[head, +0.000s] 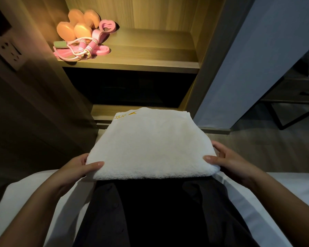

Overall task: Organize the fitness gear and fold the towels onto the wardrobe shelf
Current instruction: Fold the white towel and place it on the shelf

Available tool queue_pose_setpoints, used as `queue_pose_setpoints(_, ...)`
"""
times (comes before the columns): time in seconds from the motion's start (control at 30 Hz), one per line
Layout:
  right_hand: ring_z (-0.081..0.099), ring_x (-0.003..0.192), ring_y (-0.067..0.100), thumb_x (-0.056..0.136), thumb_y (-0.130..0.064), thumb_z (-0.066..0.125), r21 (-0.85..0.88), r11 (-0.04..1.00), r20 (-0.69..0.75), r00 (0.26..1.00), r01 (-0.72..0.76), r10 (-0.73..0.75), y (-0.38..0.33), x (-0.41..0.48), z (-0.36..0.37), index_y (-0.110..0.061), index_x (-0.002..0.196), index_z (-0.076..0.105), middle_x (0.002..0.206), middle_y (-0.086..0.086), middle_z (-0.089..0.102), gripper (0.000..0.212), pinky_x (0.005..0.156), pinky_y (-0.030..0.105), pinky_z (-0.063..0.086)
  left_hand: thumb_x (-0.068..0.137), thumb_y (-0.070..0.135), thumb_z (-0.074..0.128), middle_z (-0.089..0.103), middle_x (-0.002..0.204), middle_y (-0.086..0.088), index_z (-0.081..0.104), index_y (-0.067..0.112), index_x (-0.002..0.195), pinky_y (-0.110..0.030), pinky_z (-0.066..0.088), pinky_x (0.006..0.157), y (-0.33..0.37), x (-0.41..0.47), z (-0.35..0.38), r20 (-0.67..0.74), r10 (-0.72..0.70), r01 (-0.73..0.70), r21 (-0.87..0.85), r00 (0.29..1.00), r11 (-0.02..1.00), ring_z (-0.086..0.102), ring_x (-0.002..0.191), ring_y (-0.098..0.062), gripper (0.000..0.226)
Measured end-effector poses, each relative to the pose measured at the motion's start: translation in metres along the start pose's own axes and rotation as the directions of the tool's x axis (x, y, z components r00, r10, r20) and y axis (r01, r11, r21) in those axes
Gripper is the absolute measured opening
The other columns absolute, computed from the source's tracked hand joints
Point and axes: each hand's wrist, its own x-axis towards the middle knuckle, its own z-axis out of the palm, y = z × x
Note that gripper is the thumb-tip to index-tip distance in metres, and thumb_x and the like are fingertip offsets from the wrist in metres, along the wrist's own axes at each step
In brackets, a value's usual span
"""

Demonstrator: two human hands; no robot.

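White terry towel [150, 145], folded thick and flat, was held level above the lap, in front of the wardrobe. Far edge pointed at the wardrobe; long axis unclear. Left hand [77, 168] and right hand [228, 161] each had a grip on a near corner, thumbs on top. Yellow stitched logo [126, 115] sat at the far-left corner, its characters unreadable.
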Motion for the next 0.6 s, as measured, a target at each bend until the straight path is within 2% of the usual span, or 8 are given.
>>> queue_pose_setpoints(0.13, 0.069, 0.106, 0.019, 0.07, -0.031, 0.078, -0.023, 0.998, -0.017, 0.998, 0.054, -0.054, 0.004, -0.007, 0.005, -0.029, 0.128, 0.056, 0.117, -0.004, 0.071, 0.062, 0.08, 0.029, 0.058, 0.083, 0.016, 0.069, 0.069, 0.112, -0.004, 0.062, 0.018, 0.109, -0.027, 0.05, 0.076, 0.002, -0.001, 0.0, 0.007, -0.001, 0.001, -0.011, 1.0, 1.0, 0.065, 0.102, -0.02, 0.027)
queue_pose_setpoints(0.27, 0.071, 0.101, 0.022, 0.068, -0.032, 0.076, -0.098, 0.995, -0.056, 0.998, -0.01, 0.005, 0.002, -0.009, 0.005, -0.012, 0.12, 0.062, 0.112, 0.006, 0.073, 0.057, 0.084, 0.033, 0.058, 0.083, 0.018, 0.069, 0.069, 0.113, -0.006, 0.062, 0.016, 0.113, -0.029, 0.05, 0.079, 0.002, 0.0, -0.002, 0.011, -0.011, 0.011, 0.003, 1.0, 1.0, 0.065, 0.104, -0.022, 0.031)
queue_pose_setpoints(0.4, 0.068, 0.102, 0.029, 0.077, -0.035, 0.071, -0.231, 0.969, -0.093, 0.993, -0.093, 0.073, -0.003, -0.01, 0.006, -0.008, 0.112, 0.065, 0.108, 0.011, 0.071, 0.045, 0.096, 0.046, 0.053, 0.076, 0.027, 0.071, 0.07, 0.113, -0.006, 0.063, 0.016, 0.112, -0.034, 0.052, 0.081, 0.002, 0.003, -0.004, 0.011, -0.035, 0.035, 0.024, 0.999, 0.999, 0.066, 0.104, -0.024, 0.039)
queue_pose_setpoints(0.53, 0.066, 0.106, 0.026, 0.089, -0.021, 0.066, -0.215, 0.97, -0.097, 0.991, -0.11, 0.091, -0.004, -0.011, 0.009, -0.01, 0.117, 0.061, 0.116, 0.011, 0.068, 0.03, 0.099, 0.047, 0.051, 0.084, 0.028, 0.073, 0.063, 0.115, -0.006, 0.057, 0.015, 0.115, -0.042, 0.052, 0.088, 0.006, 0.006, 0.001, -0.068, -0.06, 0.073, 0.21, 0.996, 0.975, 0.061, 0.103, -0.025, 0.038)
queue_pose_setpoints(0.6, 0.066, 0.107, 0.025, 0.09, -0.018, 0.065, -0.211, 0.971, -0.1, 0.991, -0.111, 0.091, -0.005, -0.011, 0.012, -0.009, 0.118, 0.06, 0.116, 0.01, 0.068, 0.03, 0.099, 0.048, 0.051, 0.082, 0.028, 0.077, 0.057, 0.12, -0.005, 0.05, 0.015, 0.122, -0.041, 0.051, 0.086, 0.014, 0.006, 0.009, -0.173, 0.016, 0.045, 0.345, 0.985, 0.937, 0.057, 0.106, -0.024, 0.049)
